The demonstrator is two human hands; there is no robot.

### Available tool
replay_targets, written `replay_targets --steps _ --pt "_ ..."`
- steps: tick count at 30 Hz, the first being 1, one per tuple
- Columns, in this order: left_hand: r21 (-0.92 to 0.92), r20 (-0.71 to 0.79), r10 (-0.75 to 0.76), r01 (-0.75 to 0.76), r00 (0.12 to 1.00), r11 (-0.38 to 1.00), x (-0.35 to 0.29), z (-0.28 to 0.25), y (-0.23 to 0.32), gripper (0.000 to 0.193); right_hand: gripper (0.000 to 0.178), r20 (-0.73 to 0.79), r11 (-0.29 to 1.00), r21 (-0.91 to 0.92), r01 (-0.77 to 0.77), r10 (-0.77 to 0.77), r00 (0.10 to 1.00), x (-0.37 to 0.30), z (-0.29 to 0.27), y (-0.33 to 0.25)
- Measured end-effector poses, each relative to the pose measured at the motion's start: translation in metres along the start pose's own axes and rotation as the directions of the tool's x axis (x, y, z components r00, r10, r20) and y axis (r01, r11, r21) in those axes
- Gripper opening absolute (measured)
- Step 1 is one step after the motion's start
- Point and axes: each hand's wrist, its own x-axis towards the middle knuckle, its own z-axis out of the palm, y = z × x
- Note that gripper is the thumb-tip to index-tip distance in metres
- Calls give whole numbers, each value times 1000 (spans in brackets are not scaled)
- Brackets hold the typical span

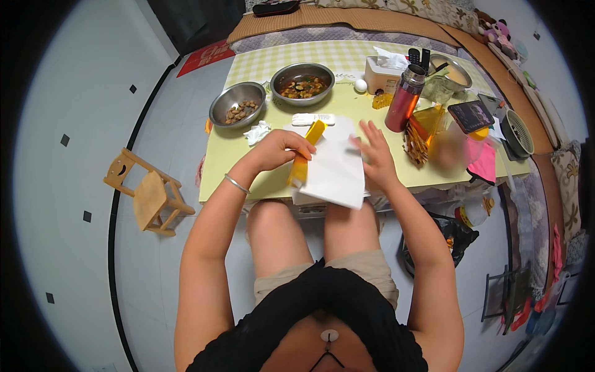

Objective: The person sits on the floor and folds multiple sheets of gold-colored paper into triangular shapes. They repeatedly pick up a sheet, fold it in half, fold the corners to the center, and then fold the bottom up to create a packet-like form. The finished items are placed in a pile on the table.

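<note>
My left hand is closed, its thumb and fingers pinching a glossy yellow strip along the left side of a white sheet. The upper end of the strip stands up past my fingertips. The sheet lies over the table's near edge, above my knees. My right hand is at the sheet's right edge, fingers spread and a little blurred; nothing shows in its grasp. Just beyond the sheet lies a white rectangular block, and a crumpled tissue is beside it to the left.
Two metal bowls with food, one of them at the left, stand on the table. A red thermos, a tissue box, a propped phone and brown sticks are at the right. A small wooden chair stands left.
</note>
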Motion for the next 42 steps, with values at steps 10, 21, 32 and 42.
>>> replay_targets --steps 10,21,32,42 --pt "513 45 71 -85 996 854 -25 87 18 66 4 272 886 -350 305 -215 938 -41 5 -65" --pt "429 -201 13 76 979 900 -41 83 -27 19 18 492 1000 -2 -14 13 871 -9 4 -45" --pt "387 -599 -178 476 781 790 -26 75 -66 21 22 192 866 -54 -497 497 846 20 34 -23" --pt "723 -263 226 36 938 690 -19 111 -32 66 24 108 879 -173 -444 465 879 21 50 -22"
